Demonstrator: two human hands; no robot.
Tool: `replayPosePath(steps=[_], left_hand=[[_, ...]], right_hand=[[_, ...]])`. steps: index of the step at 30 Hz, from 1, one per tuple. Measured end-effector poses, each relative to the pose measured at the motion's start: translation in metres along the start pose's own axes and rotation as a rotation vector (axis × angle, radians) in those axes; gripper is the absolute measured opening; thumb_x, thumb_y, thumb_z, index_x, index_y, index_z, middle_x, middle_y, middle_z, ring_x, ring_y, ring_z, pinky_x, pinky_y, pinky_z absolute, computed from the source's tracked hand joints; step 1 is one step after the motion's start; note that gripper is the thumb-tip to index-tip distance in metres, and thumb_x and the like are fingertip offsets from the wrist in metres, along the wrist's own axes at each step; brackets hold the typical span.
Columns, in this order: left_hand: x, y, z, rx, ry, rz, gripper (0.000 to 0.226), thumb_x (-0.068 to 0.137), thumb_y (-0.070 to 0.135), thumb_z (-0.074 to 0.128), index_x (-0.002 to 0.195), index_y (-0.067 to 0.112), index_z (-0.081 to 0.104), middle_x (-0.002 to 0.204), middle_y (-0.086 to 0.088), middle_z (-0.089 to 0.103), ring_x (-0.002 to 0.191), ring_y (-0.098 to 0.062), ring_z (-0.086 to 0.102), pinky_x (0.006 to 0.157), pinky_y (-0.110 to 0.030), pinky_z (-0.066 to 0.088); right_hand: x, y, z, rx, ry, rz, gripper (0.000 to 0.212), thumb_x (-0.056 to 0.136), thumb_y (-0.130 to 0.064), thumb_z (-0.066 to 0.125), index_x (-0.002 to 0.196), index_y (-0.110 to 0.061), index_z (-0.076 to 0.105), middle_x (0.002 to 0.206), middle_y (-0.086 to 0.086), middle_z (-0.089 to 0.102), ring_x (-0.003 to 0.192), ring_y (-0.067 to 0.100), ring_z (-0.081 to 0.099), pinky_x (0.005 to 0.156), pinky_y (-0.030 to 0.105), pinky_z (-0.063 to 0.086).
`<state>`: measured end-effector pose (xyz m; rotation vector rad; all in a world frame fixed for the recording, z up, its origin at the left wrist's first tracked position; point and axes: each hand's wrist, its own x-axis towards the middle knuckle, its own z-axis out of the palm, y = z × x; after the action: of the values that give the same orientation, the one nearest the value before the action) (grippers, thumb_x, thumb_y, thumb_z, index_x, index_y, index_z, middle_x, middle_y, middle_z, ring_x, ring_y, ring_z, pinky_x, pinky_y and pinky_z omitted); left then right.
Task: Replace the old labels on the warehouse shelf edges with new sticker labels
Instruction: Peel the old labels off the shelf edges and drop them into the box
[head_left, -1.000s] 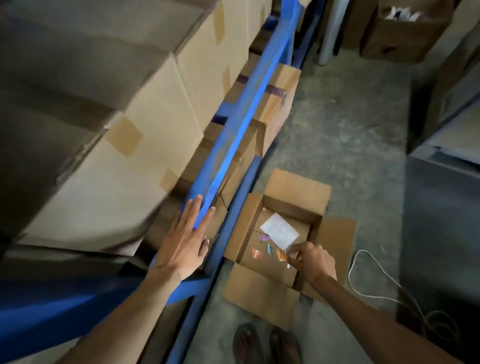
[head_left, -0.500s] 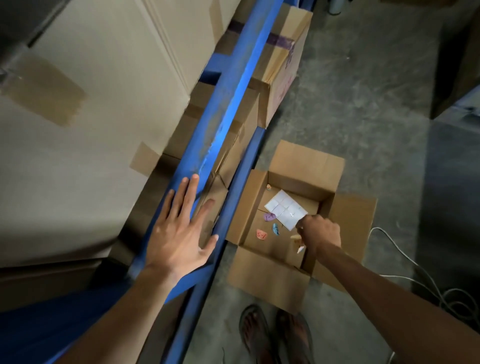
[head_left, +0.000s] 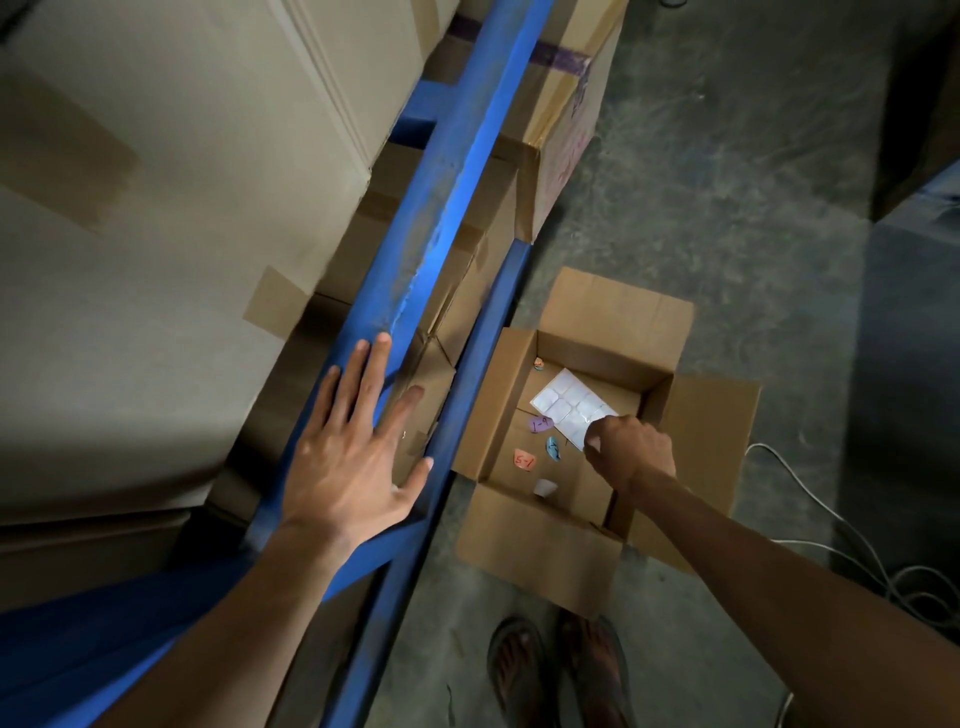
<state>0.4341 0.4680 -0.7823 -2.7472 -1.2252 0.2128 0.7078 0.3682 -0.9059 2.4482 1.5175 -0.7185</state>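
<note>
My left hand (head_left: 353, 457) lies flat with fingers spread on the blue shelf edge (head_left: 441, 202), which shows a scuffed pale patch above the fingertips. My right hand (head_left: 628, 452) reaches down into an open cardboard box (head_left: 613, 312) on the floor. Its fingers are closed on the near corner of a white sticker sheet (head_left: 569, 402). Peeled old labels lie on the box bottom: a purple one (head_left: 540, 423), a blue one (head_left: 552, 448), an orange-red one (head_left: 523, 460) and a white scrap (head_left: 544, 487).
Large taped cartons (head_left: 171, 249) fill the shelf at left, with smaller cartons (head_left: 566, 119) on the lower level. A second blue rail (head_left: 467, 395) runs beside the box. A white cable (head_left: 841, 525) trails on the concrete floor at right. My sandalled feet (head_left: 561, 670) stand below the box.
The view has tilted further down. My right hand let a white scrap fall into the box and went to the sticker sheet's corner. My left hand stayed flat on the shelf edge.
</note>
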Motion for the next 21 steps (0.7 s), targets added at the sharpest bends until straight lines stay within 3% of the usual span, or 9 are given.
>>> replayPosePath(steps=[6, 10, 12, 15, 21], left_hand=[[0.001, 0.001, 0.0, 0.006, -0.033, 0.002, 0.079, 0.083, 0.064, 0.054, 0.148, 0.022, 0.043, 0.166, -0.018, -0.012, 0.154, -0.034, -0.003, 0.124, -0.052, 0.014], [-0.005, 0.007, -0.014, -0.013, -0.166, -0.038, 0.089, 0.085, 0.077, 0.031, 0.158, 0.034, 0.002, 0.159, -0.014, -0.036, 0.15, -0.031, -0.026, 0.124, -0.052, -0.003], [-0.01, 0.02, -0.026, -0.075, -0.196, -0.008, 0.088, 0.085, 0.079, 0.025, 0.156, 0.039, -0.009, 0.157, -0.01, -0.04, 0.148, -0.029, -0.032, 0.122, -0.053, -0.011], [-0.015, 0.05, -0.058, -0.168, -0.183, 0.082, 0.087, 0.085, 0.079, 0.024, 0.156, 0.039, -0.006, 0.161, -0.006, -0.034, 0.15, -0.025, -0.028, 0.121, -0.049, -0.013], [-0.027, 0.14, -0.141, -0.363, -0.181, 0.24, 0.082, 0.09, 0.071, 0.035, 0.158, 0.034, 0.009, 0.167, -0.005, -0.014, 0.155, -0.024, -0.008, 0.124, -0.049, 0.012]], right_hand=[[-0.022, 0.001, -0.012, 0.443, -0.047, -0.044, 0.024, 0.092, -0.045, 0.056, 0.107, -0.033, 0.07, 0.104, -0.005, 0.073, 0.095, 0.019, 0.064, 0.077, 0.031, 0.053], [-0.068, 0.001, -0.042, 0.638, -0.006, -0.11, 0.039, 0.092, -0.048, 0.06, 0.127, -0.03, 0.061, 0.12, -0.005, 0.068, 0.11, 0.018, 0.062, 0.087, 0.035, 0.051], [-0.094, 0.003, -0.066, 0.698, 0.032, -0.13, 0.05, 0.091, -0.047, 0.062, 0.136, -0.027, 0.054, 0.132, 0.0, 0.062, 0.121, 0.02, 0.057, 0.095, 0.038, 0.049], [-0.141, 0.012, -0.105, 0.673, 0.107, -0.133, 0.062, 0.092, -0.049, 0.059, 0.146, -0.023, 0.042, 0.146, 0.002, 0.051, 0.133, 0.023, 0.047, 0.107, 0.042, 0.04], [-0.261, 0.065, -0.164, 0.626, 0.329, 0.05, 0.074, 0.091, -0.055, 0.056, 0.152, -0.021, 0.031, 0.158, 0.003, 0.033, 0.145, 0.024, 0.031, 0.116, 0.045, 0.029]])
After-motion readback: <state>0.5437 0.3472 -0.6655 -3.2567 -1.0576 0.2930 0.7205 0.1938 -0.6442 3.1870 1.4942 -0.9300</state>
